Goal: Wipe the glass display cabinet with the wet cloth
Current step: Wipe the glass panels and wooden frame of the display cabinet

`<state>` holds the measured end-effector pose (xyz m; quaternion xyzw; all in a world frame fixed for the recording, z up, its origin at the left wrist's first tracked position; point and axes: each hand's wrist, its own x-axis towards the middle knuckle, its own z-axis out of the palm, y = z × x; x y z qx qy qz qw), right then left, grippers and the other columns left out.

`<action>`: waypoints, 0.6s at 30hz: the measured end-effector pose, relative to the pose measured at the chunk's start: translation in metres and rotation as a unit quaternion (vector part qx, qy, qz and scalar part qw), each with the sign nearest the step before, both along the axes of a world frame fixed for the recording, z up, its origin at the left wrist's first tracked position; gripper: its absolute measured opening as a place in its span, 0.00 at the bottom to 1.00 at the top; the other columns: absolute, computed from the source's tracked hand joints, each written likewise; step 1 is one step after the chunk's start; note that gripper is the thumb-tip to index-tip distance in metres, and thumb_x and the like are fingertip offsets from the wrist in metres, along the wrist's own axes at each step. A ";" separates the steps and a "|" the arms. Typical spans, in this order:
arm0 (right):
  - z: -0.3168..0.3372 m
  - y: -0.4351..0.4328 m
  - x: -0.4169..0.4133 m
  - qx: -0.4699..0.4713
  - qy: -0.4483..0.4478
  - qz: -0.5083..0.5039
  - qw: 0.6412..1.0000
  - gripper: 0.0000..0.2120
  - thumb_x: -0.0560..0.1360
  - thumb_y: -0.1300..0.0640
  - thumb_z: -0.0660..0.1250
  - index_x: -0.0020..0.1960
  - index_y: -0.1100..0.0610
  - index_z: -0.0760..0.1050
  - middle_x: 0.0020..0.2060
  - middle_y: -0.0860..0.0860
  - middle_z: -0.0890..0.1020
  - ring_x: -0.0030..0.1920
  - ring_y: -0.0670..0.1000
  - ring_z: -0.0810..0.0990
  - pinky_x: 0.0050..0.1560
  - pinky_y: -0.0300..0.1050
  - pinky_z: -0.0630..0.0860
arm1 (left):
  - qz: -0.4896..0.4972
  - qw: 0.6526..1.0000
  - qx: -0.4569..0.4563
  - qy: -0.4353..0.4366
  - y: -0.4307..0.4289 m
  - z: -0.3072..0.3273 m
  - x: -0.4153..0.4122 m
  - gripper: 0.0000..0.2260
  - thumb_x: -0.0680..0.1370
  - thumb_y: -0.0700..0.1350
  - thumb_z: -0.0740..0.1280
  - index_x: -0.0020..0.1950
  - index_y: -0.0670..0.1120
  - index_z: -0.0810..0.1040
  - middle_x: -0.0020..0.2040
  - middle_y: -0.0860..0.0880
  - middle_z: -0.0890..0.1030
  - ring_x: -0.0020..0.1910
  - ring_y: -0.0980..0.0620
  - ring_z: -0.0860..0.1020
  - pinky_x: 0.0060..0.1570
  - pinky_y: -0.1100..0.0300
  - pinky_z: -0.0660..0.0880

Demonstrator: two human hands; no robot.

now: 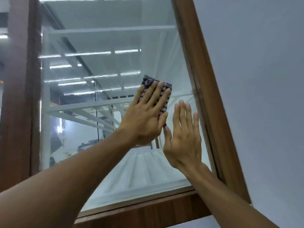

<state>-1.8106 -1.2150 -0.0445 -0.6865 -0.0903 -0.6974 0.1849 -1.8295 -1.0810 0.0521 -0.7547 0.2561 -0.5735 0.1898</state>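
- My left hand (144,117) lay flat, fingers straight and slightly spread, pressing the cloth (148,80) against the glass. My thumb ran along the cloth's right edge.
- The cloth was a dark, patterned, folded pad. Most of it was hidden under my fingers, with its upper end showing past my fingertips.
- My right hand (184,139) was just beside it, wide and holding nothing, fingers up and close together. Its thumb tip came near the cloth's lower corner. I could not tell whether the palm touched the glass.
- Both hands were on the right half of the glass pane (98,71), about mid-height. The cloth was nearer the right edge than the left.
- The wooden frame (205,96) ran tilted just right of my right hand, and its bottom rail (148,209) lay below my forearms.
- Behind the glass were white shelves (107,30). Strip-light reflections (92,54) streaked the pane's left half.
- A plain grey wall (255,79) lay beyond the frame's right edge.
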 end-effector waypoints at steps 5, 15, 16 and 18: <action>-0.005 -0.007 0.001 -0.006 -0.012 0.005 1.000 0.29 0.85 0.52 0.49 0.83 0.60 0.49 0.83 0.55 0.51 0.83 0.52 0.45 0.82 0.54 0.44 | -0.003 0.999 -0.050 -0.003 -0.032 0.030 0.000 0.30 0.84 0.58 0.40 0.84 0.49 0.38 0.84 0.46 0.37 0.82 0.48 0.34 0.80 0.45 0.33; -0.035 -0.017 0.004 0.069 0.001 0.028 0.997 0.29 0.85 0.49 0.46 0.83 0.60 0.48 0.83 0.54 0.50 0.83 0.49 0.44 0.83 0.49 0.44 | -0.025 0.995 0.098 -0.002 -0.061 0.009 0.002 0.30 0.84 0.57 0.40 0.85 0.48 0.42 0.85 0.46 0.41 0.83 0.48 0.38 0.81 0.45 0.36; -0.035 -0.017 0.003 0.069 0.003 0.027 0.997 0.29 0.85 0.49 0.46 0.83 0.60 0.49 0.83 0.54 0.50 0.83 0.50 0.44 0.83 0.49 0.45 | -0.023 0.995 0.099 -0.001 -0.053 0.003 0.001 0.30 0.84 0.57 0.41 0.85 0.48 0.42 0.85 0.47 0.41 0.83 0.48 0.38 0.81 0.45 0.36; -0.036 -0.017 0.001 0.064 0.014 0.013 0.998 0.30 0.84 0.50 0.46 0.83 0.61 0.49 0.83 0.56 0.51 0.83 0.52 0.44 0.83 0.53 0.46 | -0.018 0.997 0.076 -0.003 -0.036 -0.006 0.000 0.30 0.84 0.57 0.41 0.85 0.49 0.41 0.85 0.46 0.41 0.83 0.48 0.37 0.81 0.45 0.36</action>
